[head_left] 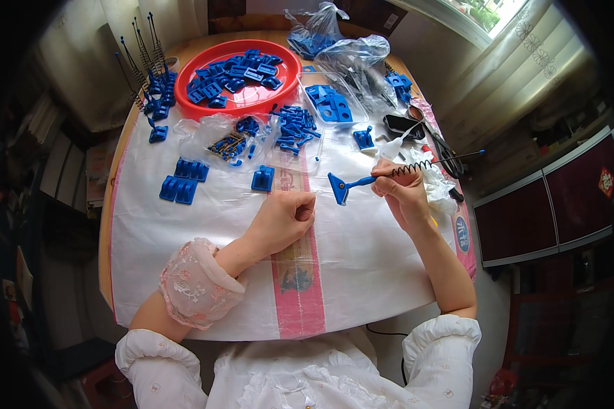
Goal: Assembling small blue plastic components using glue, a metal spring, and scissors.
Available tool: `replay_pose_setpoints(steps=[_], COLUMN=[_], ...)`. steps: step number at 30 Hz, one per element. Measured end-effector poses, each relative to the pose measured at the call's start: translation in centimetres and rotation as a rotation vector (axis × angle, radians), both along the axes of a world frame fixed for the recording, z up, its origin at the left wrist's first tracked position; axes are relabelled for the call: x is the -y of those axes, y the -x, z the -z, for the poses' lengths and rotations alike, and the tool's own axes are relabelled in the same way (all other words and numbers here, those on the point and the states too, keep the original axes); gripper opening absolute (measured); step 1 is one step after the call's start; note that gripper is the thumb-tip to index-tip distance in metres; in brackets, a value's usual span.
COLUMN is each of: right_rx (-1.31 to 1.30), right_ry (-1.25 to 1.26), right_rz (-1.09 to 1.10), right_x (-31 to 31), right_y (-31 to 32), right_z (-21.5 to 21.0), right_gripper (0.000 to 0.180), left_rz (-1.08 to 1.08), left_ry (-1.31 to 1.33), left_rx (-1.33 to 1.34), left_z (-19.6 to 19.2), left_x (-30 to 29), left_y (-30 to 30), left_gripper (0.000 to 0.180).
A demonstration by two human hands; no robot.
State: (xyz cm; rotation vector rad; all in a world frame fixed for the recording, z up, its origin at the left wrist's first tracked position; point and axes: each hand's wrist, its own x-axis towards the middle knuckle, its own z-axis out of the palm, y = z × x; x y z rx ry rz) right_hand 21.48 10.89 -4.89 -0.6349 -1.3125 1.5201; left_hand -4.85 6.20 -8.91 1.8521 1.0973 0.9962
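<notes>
My right hand [404, 193] pinches a blue plastic piece [351, 184] by its stem, above the sheet. This piece has a wide clip-like base pointing left, and a black coil spring [413, 168] with a thin blue-tipped rod runs out to the right past my fingers. My left hand [280, 219] is curled closed over the middle of the sheet, apart from the piece; whatever its fingers may hold is hidden. Just beyond that hand stands a blue clip base [262, 178]. Several similar bases [184, 180] sit in a group farther left.
A red basin [184, 95] of blue parts stands at the back left, beside upright spring pieces [157, 88]. Blue stems [295, 128], small brass-coloured parts [228, 148], a clear box [331, 102] and plastic bags [358, 58] lie across the far side. A white sheet [211, 232] covers the table.
</notes>
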Motion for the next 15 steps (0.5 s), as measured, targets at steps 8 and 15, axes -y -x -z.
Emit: replay_pose_setpoints(steps=[8, 15], right_rx=[0.031, 0.097], right_ry=[0.012, 0.003], right_rz=[-0.01, -0.036], right_x=[0.0, 0.4], right_y=[0.1, 0.4], right_z=[0.2, 0.3], right_gripper=[0.017, 0.018], left_rz=[0.137, 0.271], left_ry=[0.265, 0.444], left_rx=[0.475, 0.542], left_z=[-1.3, -1.6], left_x=[-0.1, 0.0], left_y=[-0.2, -0.3], left_gripper=[0.055, 0.067])
